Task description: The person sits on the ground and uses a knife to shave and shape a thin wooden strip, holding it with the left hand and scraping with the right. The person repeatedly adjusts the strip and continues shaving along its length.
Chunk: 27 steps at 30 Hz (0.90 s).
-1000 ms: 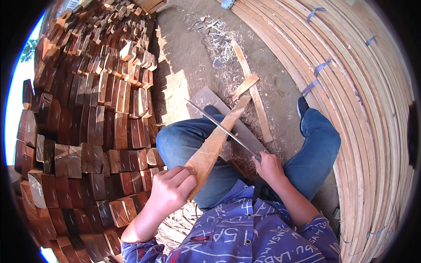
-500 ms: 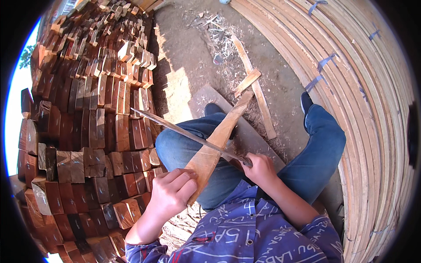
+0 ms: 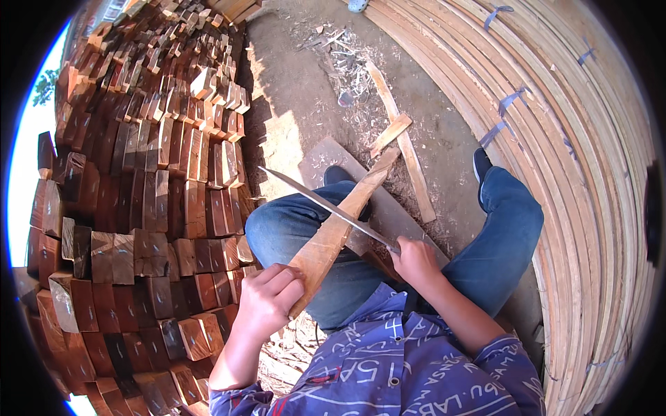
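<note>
A long tapered piece of pale wood (image 3: 320, 251) slants from my lap toward the ground ahead. My left hand (image 3: 272, 295) is closed around its near, wider end. In my right hand (image 3: 416, 263) I grip one end of a long, narrow metal file (image 3: 305, 193) with a pointed tip. The file lies across the middle of the wood, its tip pointing away to the left over my left knee. My fingers hide its held end.
Stacked reddish-brown wood blocks (image 3: 125, 256) rise along the left. Long strapped planks (image 3: 583, 173) curve along the right. Ahead on the dirt lie a thin strip (image 3: 414, 166), a short offcut (image 3: 391, 134) and shavings (image 3: 347, 62). A flat board (image 3: 326, 149) lies beneath the wood's far part.
My right hand has shifted slightly away from my body. The file's tip has moved right and its angle across the wood is steeper. My left hand keeps its grip.
</note>
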Tool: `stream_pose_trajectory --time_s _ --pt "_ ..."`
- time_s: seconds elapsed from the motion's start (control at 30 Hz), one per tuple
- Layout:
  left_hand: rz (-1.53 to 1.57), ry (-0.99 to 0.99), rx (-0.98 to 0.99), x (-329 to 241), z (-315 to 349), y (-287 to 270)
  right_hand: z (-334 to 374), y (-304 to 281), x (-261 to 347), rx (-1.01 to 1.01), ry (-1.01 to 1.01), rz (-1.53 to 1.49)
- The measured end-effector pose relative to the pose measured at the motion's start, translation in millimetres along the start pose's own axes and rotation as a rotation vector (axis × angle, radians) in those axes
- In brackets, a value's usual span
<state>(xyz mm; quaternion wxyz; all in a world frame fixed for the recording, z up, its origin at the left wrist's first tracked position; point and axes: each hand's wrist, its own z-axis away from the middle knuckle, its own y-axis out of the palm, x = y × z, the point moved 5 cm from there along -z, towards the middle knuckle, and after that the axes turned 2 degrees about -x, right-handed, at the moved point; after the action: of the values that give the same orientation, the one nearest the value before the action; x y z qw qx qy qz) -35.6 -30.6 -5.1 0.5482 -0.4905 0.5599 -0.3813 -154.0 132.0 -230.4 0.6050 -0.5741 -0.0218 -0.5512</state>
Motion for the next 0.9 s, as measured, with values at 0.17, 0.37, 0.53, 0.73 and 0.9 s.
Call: stream_pose_trajectory --time_s 0.17,0.37,0.53,0.73,0.9 --pt "0.055 -0.058 -0.035 14.7 16.6 5.2 -0.7 -11.8 -34.4 -0.083 0.111 -0.164" --pt "0.043 -0.059 -0.055 11.0 -1.4 -0.3 16.0 -42.7 59.2 -0.133 -0.197 -0.374" --pt "0.028 -0.001 0.001 10.5 -7.0 -2.6 4.5 -5.1 43.5 -0.146 -0.248 -0.225" --pt "0.039 -0.126 -0.068 34.9 2.8 -5.8 -8.9 -12.8 64.4 -0.166 -0.314 -0.245" --pt "0.061 -0.134 -0.051 26.0 5.7 -3.2 10.5 -49.9 93.3 -0.221 -0.403 -0.392"
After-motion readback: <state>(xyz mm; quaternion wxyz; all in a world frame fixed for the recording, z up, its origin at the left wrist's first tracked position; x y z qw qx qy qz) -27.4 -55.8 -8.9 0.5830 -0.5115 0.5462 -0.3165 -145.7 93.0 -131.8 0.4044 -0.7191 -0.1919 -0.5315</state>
